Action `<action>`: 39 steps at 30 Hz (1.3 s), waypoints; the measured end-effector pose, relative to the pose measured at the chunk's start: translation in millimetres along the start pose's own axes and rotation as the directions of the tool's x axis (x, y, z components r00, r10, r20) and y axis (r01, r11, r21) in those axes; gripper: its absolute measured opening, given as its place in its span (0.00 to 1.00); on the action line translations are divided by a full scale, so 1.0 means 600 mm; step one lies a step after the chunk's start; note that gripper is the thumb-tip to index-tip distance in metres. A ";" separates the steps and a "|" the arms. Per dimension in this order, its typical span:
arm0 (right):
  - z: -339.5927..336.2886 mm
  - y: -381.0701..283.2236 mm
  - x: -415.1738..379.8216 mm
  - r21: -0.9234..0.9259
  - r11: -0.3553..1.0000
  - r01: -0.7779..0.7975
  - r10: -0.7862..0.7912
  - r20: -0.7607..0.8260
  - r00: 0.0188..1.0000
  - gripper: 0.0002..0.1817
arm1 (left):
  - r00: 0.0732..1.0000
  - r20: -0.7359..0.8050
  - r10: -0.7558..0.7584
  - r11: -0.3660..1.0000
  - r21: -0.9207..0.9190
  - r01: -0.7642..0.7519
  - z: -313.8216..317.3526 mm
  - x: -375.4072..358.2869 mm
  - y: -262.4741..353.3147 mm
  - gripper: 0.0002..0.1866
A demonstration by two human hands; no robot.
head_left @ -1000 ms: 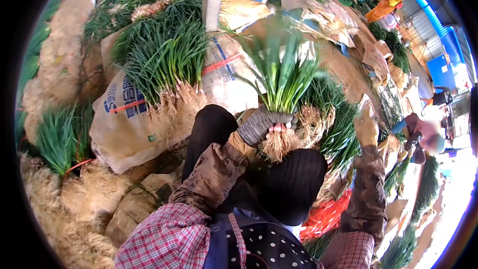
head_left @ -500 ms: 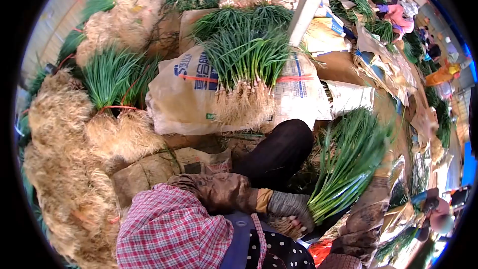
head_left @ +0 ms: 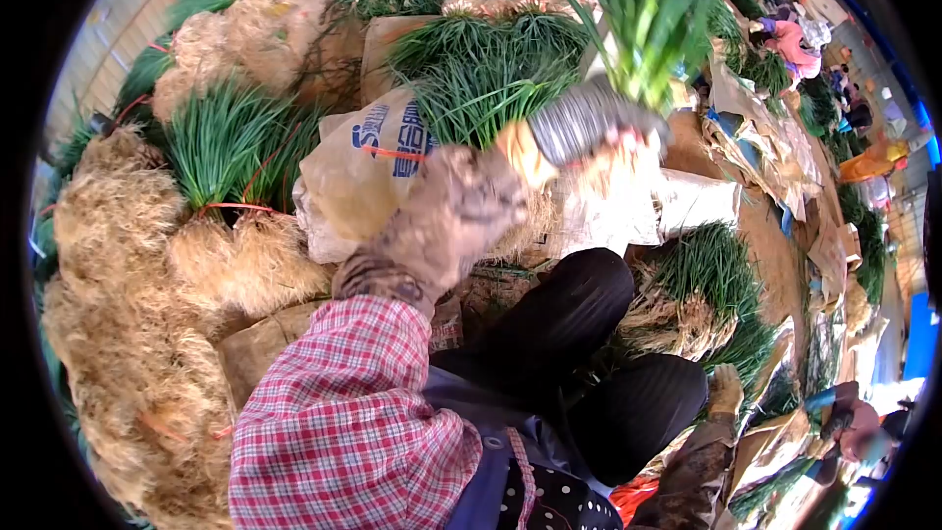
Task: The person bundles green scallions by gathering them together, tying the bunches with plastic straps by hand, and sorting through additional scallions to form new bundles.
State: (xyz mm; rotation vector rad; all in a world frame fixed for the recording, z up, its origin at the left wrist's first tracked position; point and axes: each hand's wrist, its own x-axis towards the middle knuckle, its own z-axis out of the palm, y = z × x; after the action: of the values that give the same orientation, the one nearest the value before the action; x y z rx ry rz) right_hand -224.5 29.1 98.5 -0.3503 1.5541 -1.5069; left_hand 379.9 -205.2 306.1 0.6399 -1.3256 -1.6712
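My left hand (head_left: 597, 128), in a grey work glove and blurred by motion, is closed around a bunch of scallions (head_left: 648, 34). Their green leaves point up and the pale roots hang below the fist. It is raised over the right part of a printed white sack (head_left: 343, 186), beside a pile of scallions (head_left: 481, 79) lying there. My forearm covers much of that pile's roots. Low on the right, my right hand (head_left: 726, 391), in a tan glove, is beside more scallions (head_left: 702, 275) on the ground; its fingers cannot be made out.
Tied scallion bundles (head_left: 240, 162) and a long heap of roots (head_left: 137, 334) line the left side. A pale post stands behind the raised bunch. My bent knees (head_left: 638, 412) take up the front. Other people (head_left: 790, 44) sit among scallions at the right.
My left hand has lifted the scallion bunch from beside my lap up and forward to over the sack. My right hand has come into view at lower right. Scallions behind the bunch are uncovered.
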 end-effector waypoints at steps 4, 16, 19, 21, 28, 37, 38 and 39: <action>0.120 -0.013 -0.082 -0.228 0.972 0.055 -0.045 0.050 0.998 0.22 | 0.979 -0.204 -0.014 0.992 0.124 0.040 -0.126 0.036 -0.041 0.11; 0.524 -0.136 -0.215 -0.534 0.677 0.506 -0.022 0.673 0.740 0.24 | 0.869 -0.291 -0.400 0.894 -0.334 0.300 -0.292 -0.036 -0.347 0.15; 0.583 -0.131 -0.244 -0.551 0.685 0.477 0.049 0.688 0.724 0.19 | 0.721 -0.623 -0.303 0.943 -0.089 0.320 -0.277 -0.084 -0.275 0.36; 0.610 -0.128 -0.259 -0.562 0.661 0.497 0.080 0.712 0.698 0.19 | 0.572 -0.820 -0.026 0.998 0.014 0.066 -0.265 -0.121 -0.254 0.29; 0.705 -0.093 -0.292 -0.538 0.616 0.575 0.161 0.801 0.576 0.20 | 0.621 -0.777 0.101 0.952 0.256 0.166 -0.256 -0.253 -0.163 0.32; 0.789 -0.052 -0.257 -0.460 0.443 0.770 0.177 0.886 0.428 0.18 | 0.667 -0.698 0.260 0.783 0.556 0.278 -0.252 -0.232 -0.257 0.07; 0.802 -0.029 -0.234 -0.406 0.442 0.800 0.160 0.913 0.375 0.19 | 0.668 -0.717 0.200 0.728 0.565 0.389 -0.253 -0.224 -0.268 0.08; 0.815 0.002 -0.208 -0.351 0.443 0.825 0.142 0.936 0.322 0.20 | 0.664 -0.735 0.138 0.659 0.568 0.493 -0.255 -0.222 -0.280 0.08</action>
State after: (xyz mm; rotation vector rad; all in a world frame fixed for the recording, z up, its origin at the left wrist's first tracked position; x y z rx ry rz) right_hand 210.0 -192.0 227.8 -1.9782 1.0776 -0.4019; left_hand 515.0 -157.6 84.9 1.8024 -1.2761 -0.7224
